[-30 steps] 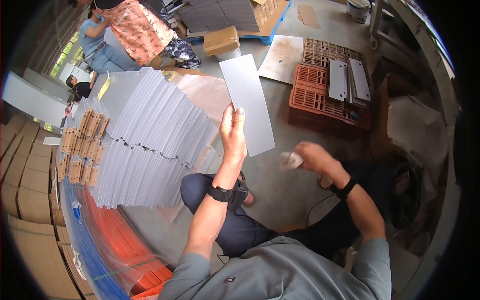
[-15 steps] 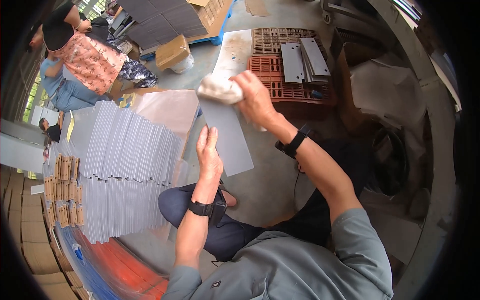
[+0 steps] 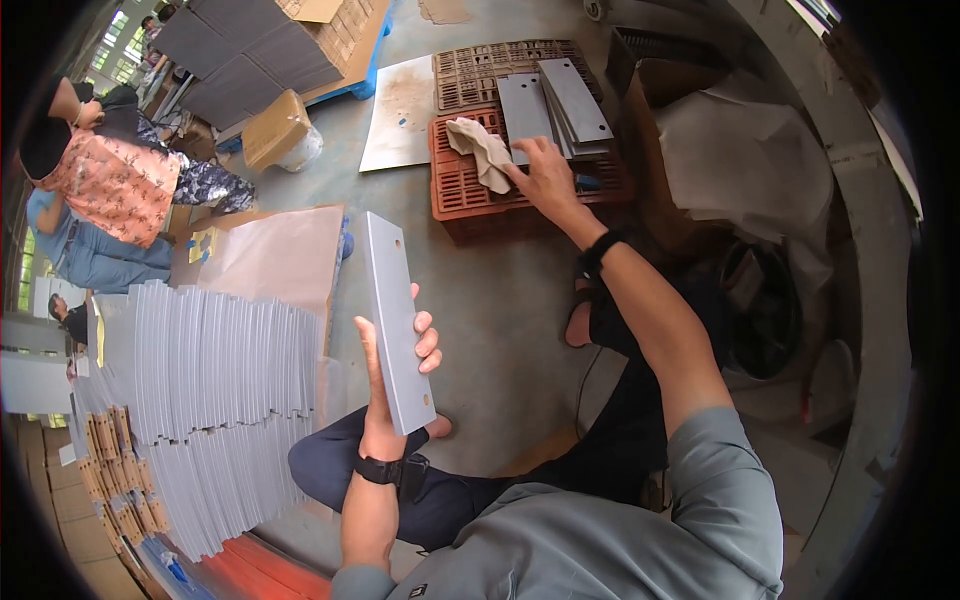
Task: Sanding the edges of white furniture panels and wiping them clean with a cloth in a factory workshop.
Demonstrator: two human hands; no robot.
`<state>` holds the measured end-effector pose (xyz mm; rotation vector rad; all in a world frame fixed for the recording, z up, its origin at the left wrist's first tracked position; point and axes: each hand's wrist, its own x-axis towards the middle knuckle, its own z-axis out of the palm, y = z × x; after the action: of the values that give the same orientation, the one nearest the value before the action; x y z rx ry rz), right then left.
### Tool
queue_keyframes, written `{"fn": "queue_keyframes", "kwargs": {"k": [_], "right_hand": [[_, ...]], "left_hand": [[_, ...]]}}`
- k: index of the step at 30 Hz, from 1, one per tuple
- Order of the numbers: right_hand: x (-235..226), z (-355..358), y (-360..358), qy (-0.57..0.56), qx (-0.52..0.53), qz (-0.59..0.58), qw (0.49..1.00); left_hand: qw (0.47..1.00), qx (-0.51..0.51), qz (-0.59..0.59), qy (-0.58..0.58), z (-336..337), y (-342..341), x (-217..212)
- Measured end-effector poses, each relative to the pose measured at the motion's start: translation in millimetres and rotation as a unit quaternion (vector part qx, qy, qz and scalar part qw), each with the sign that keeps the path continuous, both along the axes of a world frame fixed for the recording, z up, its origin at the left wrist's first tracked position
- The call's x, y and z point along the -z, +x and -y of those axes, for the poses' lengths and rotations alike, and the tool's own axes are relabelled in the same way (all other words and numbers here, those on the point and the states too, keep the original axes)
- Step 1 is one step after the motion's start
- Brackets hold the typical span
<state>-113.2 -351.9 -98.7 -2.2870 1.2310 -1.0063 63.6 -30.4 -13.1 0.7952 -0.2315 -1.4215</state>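
My left hand [image 3: 378, 375] is closed around a narrow grey board [image 3: 393, 320], fingers on one long edge and thumb on the other. The board is tilted nearly upright and shows a small hole near each end. Over the red-brown plastic crate [image 3: 455, 195], my right hand [image 3: 548, 180] has its fingers loosely bent and apart. A crumpled off-white cloth [image 3: 482, 155] lies on the crate beside its fingertips; whether they still touch is hard to tell. Several similar grey boards [image 3: 570, 100] rest on the crate just beyond that hand.
On the left stand tall stacks of grey boards [image 3: 220, 360] beside a brown-topped pallet load [image 3: 280, 245]. A white sheet [image 3: 395, 120] lies on the floor left of the crate. At right is a cardboard box [image 3: 650, 130] with wrapping paper. Other people [image 3: 110, 180] are at the far left.
The cloth has gone from the board to the crate, and my right hand has moved there and loosened from it. My left hand has turned the board more upright, nearer to me.
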Motion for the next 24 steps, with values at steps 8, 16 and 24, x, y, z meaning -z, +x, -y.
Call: {"fn": "queue_keyframes", "kwargs": {"k": [8, 16, 24], "right_hand": [[127.9, 39.1, -126.3, -0.004, 0.127, -0.066, 0.99], [129.3, 46.2, -124.2, 0.045, 0.123, -0.077, 0.988], [80.0, 14.5, -83.5, -0.006, 0.059, 0.078, 0.995]], "left_hand": [[0.99, 0.055, -0.105, -0.08, 7.9, -16.8, -25.2], [0.991, 0.084, -0.089, -0.06, 15.0, -14.7, -18.9], [0.991, 0.063, -0.093, -0.07, 4.3, -11.9, -19.9]]}}
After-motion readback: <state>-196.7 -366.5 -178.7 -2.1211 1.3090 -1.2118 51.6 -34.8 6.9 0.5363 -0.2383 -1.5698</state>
